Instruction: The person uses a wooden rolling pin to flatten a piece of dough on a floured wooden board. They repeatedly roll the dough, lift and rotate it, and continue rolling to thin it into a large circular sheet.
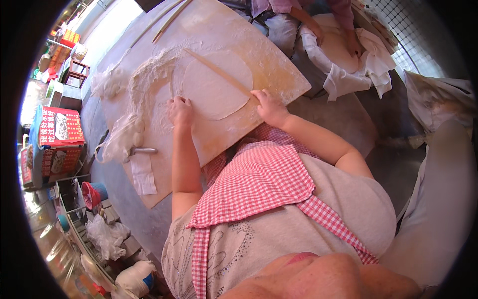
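A thin round sheet of dough lies flat on a floured wooden board. Across it slants a slim wooden rolling pin, its near right end under the fingers of my right hand. That hand is closed on the pin's end at the sheet's right edge. My left hand rests on the board just left of the dough, fingers curled in. Whether anything is between those fingers is hidden. Loose flour is heaped along the board left of the sheet.
More wooden sticks lie at the board's far edge. Plastic bags, a metal-handled scraper and a white cloth sit left. Beyond, right, another person's hands touch dough in a cloth-lined container. A red box stands far left.
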`<state>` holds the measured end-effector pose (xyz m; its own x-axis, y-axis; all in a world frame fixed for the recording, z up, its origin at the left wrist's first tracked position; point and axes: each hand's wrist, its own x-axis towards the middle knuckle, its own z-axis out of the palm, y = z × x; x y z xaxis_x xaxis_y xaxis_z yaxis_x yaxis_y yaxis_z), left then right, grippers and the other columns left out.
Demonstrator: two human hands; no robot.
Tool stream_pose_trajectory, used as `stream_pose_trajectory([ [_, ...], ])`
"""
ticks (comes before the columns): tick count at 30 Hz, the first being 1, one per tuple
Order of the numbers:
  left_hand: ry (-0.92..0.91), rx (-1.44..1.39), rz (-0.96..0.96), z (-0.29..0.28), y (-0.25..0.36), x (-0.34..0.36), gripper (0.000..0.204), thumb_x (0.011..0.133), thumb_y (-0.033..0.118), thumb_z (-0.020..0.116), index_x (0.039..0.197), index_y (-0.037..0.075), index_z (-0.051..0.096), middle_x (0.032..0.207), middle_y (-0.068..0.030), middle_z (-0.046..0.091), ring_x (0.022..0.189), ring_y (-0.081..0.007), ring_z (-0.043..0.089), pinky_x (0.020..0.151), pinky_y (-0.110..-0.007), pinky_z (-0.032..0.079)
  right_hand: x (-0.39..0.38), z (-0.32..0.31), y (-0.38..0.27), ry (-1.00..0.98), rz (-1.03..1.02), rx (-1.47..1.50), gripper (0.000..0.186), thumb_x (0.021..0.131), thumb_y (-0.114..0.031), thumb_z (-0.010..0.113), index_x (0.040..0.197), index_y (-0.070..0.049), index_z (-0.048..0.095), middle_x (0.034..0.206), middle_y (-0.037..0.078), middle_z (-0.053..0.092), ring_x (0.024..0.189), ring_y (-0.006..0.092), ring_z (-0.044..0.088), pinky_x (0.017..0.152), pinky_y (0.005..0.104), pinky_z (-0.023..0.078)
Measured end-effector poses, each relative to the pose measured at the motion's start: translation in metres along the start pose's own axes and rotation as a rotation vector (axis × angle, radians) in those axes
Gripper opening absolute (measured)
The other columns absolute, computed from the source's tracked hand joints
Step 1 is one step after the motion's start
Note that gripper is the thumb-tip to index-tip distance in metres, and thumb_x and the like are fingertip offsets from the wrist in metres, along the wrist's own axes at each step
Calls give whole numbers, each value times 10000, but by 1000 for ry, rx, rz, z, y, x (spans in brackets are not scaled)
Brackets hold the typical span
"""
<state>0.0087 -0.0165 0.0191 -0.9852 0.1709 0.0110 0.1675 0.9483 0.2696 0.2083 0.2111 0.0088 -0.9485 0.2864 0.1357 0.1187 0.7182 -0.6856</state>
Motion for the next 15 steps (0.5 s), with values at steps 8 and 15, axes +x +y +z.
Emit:
stream_pose_trajectory([
  [8, -130, -1006, 126, 8, 43, 6, 395, 867, 325, 634, 1100, 12, 575, 1078, -130, 616, 977, -235, 591, 838, -342, 469, 6, 34, -17, -216, 199, 551, 429, 831, -108, 553, 1231, -10, 431, 1020, 209, 607, 931, 331, 611, 832, 386, 477],
  [15, 96, -30, -49, 8, 7, 9, 406, 843, 319, 649, 1094, 6, 582, 1062, -181, 603, 975, -282, 588, 854, -354, 464, 3, 29, -23, -245, 194, 410, 436, 810, -182, 596, 1168, -16, 411, 981, 226, 629, 900, 370, 630, 813, 443, 483],
])
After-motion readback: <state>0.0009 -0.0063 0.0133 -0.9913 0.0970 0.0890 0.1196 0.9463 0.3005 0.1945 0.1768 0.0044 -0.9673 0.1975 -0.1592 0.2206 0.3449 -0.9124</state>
